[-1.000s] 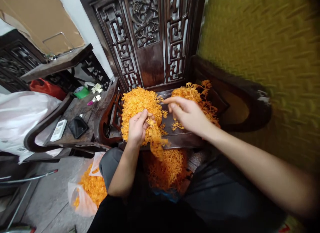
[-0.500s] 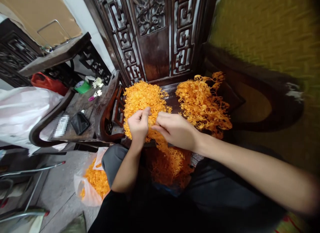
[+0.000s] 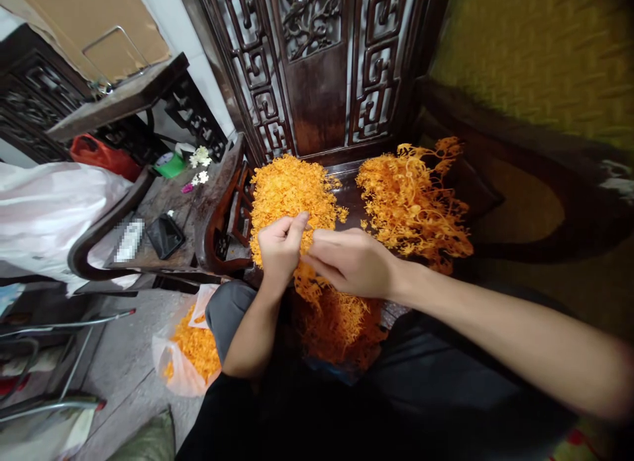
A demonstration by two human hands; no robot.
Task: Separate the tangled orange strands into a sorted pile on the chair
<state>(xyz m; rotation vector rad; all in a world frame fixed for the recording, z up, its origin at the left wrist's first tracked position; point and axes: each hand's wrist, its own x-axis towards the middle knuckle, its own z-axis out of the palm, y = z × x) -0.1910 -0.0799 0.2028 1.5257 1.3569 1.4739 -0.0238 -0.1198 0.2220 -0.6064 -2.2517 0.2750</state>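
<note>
My left hand [image 3: 281,248] and my right hand [image 3: 352,261] are closed close together, thumbs and fingers pinched. An orange sprig [image 3: 306,284] with thin stems and small flower-like tips hangs below them; the fingers hide exactly where each one grips it. Behind my left hand lies a dense heap of small orange flower-like pieces [image 3: 292,183] on the dark wooden seat [image 3: 347,177]. Right of it on the same seat is a looser pile of long-stemmed orange sprigs [image 3: 413,203]. Between my legs lies another bunch of orange sprigs [image 3: 341,325], partly in shadow.
A plastic bag of orange pieces [image 3: 195,349] stands on the floor at left. The side table [image 3: 193,213] holds a black tray-like object [image 3: 165,236], green tape [image 3: 170,165] and small flowers [image 3: 201,157]. A carved chair back [image 3: 317,98] rises ahead; metal-framed furniture [image 3: 74,322] is at far left.
The view has shifted slightly, so the surroundings sit further right. My hands stay pinched together, and the sprig hanging beneath them has moved a little to the left.
</note>
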